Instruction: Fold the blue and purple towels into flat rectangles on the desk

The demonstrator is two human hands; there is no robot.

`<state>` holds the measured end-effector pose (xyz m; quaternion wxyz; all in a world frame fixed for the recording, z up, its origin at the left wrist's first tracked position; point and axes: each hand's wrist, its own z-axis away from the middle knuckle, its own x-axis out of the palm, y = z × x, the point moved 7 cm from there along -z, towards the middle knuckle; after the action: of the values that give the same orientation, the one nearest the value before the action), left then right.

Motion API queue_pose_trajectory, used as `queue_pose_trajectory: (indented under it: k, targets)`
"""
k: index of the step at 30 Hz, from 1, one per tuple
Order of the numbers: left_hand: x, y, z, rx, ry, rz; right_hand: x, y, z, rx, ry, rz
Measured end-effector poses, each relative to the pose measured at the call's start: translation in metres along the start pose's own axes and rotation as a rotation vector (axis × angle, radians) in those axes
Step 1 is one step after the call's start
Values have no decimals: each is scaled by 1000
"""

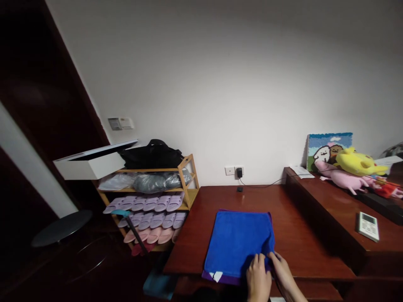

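Note:
A blue towel (pixel 238 241) lies flat on the dark red wooden table (pixel 292 235), on top of a purple cloth (pixel 210 275) whose edge shows along the near side with a small white tag. My left hand (pixel 258 279) rests on the near right corner of the blue towel, fingers bent down onto the fabric. My right hand (pixel 283 274) is right beside it, fingers pinched at the towel's right corner edge. Both hands touch each other at that corner.
A raised wooden ledge (pixel 333 209) on the right carries plush toys (pixel 355 170), a picture and a white remote (pixel 367 226). A charger is plugged into the wall socket (pixel 239 171). Left of the table stands a shoe rack (pixel 151 209) with slippers, a black bag and a white box.

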<state>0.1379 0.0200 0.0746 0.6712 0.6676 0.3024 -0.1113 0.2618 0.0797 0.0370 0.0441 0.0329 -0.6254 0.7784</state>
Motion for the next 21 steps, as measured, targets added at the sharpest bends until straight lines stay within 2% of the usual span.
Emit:
queue_pose_trajectory:
  k: [2,5,8,10,12,15,18,21]
  targets:
    - [-25,-8,-7,-78,94,116,33,-30,0,-93,22,182]
    - [-61,-44,-11,-252,280,433,100,-59,15,-183,-30,591]
    - [-78,-92,-2,-445,412,802,161,-56,44,-257,-181,963]
    - [-83,-116,8,-531,443,916,184,-45,63,-304,-249,1089]
    - [-85,-129,17,-565,442,926,191,-36,75,-329,-265,1109]
    - [-84,-129,24,-483,403,982,178,-32,78,-335,-242,1000]
    - [-74,-125,26,-461,324,1108,153,-32,67,-389,-254,758]
    - [-64,-131,30,-569,289,1174,114,-22,50,-371,-129,527]
